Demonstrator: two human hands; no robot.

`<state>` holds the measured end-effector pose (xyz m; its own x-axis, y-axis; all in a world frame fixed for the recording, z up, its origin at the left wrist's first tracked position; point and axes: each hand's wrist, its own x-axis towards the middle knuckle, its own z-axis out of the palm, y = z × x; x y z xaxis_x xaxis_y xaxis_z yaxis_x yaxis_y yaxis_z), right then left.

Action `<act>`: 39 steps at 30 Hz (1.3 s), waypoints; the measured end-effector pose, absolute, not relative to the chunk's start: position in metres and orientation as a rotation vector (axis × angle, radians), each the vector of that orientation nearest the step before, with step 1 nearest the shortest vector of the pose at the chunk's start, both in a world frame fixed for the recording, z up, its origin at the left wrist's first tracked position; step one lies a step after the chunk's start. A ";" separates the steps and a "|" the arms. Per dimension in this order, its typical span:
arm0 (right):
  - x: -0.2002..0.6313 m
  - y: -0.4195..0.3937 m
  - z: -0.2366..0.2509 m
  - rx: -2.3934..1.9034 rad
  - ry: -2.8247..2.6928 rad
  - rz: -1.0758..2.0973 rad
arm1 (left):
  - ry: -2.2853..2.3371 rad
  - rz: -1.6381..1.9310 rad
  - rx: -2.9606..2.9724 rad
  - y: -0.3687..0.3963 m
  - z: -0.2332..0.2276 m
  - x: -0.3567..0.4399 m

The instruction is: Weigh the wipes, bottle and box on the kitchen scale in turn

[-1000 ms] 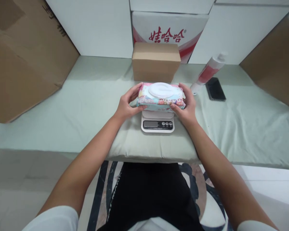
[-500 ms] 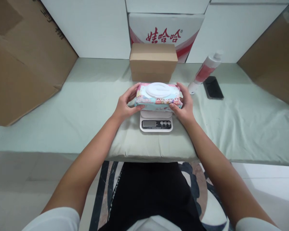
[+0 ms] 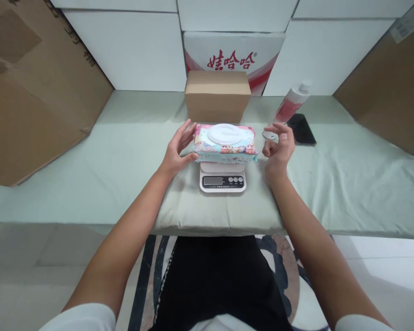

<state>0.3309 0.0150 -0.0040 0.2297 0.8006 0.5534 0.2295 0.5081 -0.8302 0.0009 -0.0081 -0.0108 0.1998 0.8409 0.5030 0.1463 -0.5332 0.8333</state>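
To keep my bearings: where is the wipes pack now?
In the head view, the wipes pack sits near the centre on the scale, between the left hand and the right hand, with the brown box behind it.

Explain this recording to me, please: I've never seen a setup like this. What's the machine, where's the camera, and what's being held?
There is no machine: these are a person's own bare hands, seen by a camera worn on the head, looking forward and down.

On the pale green cloth sits a small white scale with a pack of wipes on it. Behind is a brown box; to the right are a bottle and a phone.

The left hand is spread at the pack's left end, perhaps touching. The right hand is apart from it, fingers partly curled, holding nothing visible.
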 end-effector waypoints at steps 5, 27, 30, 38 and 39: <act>0.324 0.007 0.001 -0.994 -1.523 0.639 | 0.920 1.329 1.831 -0.009 -0.012 0.004; 0.331 0.012 0.001 -0.899 -1.583 0.652 | 0.847 1.366 1.873 -0.006 -0.016 0.000; 0.330 0.011 0.003 -0.892 -1.556 0.632 | 0.853 1.348 1.888 -0.006 -0.015 -0.002; 0.329 0.009 0.006 -0.849 -1.485 0.531 | 0.858 1.372 1.824 -0.005 -0.016 -0.003; 0.330 0.010 0.005 -0.847 -1.466 0.519 | 0.853 1.373 1.815 -0.005 -0.016 -0.003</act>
<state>0.3296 0.0102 0.0052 0.0753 0.7620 0.6432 0.1877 0.6227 -0.7596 -0.0028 -0.0047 -0.0157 0.2228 0.8295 0.5121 0.0918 -0.5408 0.8361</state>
